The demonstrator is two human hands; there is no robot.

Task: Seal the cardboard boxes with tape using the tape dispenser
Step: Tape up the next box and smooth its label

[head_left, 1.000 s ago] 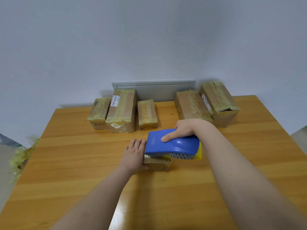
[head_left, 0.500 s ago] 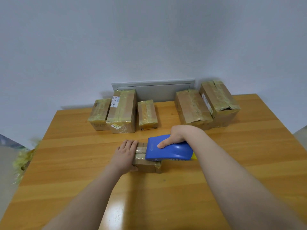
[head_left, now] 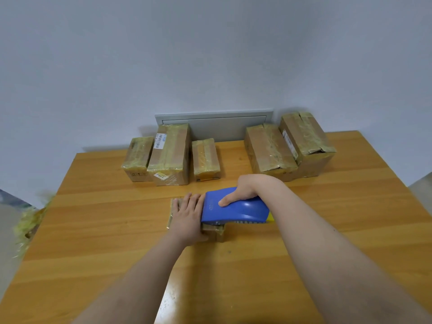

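A small flat cardboard box [head_left: 173, 212] lies on the wooden table [head_left: 93, 230] at its middle, mostly covered. My left hand [head_left: 188, 218] lies flat on top of it, fingers straight and pointing away from me. My right hand [head_left: 245, 189] grips the blue tape dispenser [head_left: 236, 208] from above, thumb along its near side. The dispenser sits on the right part of the box, its yellow tape roll [head_left: 270, 217] showing at the right end. The box's right front corner [head_left: 216, 232] peeks out below the dispenser.
Three taped boxes [head_left: 169, 153] stand in a row at the back left and two larger taped boxes [head_left: 289, 146] at the back right, against the wall. A grey panel [head_left: 215, 123] sits behind them. Crumpled yellowish tape [head_left: 28, 223] hangs off the table's left edge.
The small box, my left hand and the dispenser have shifted to the left over the table. More of the box now shows left of my left hand.
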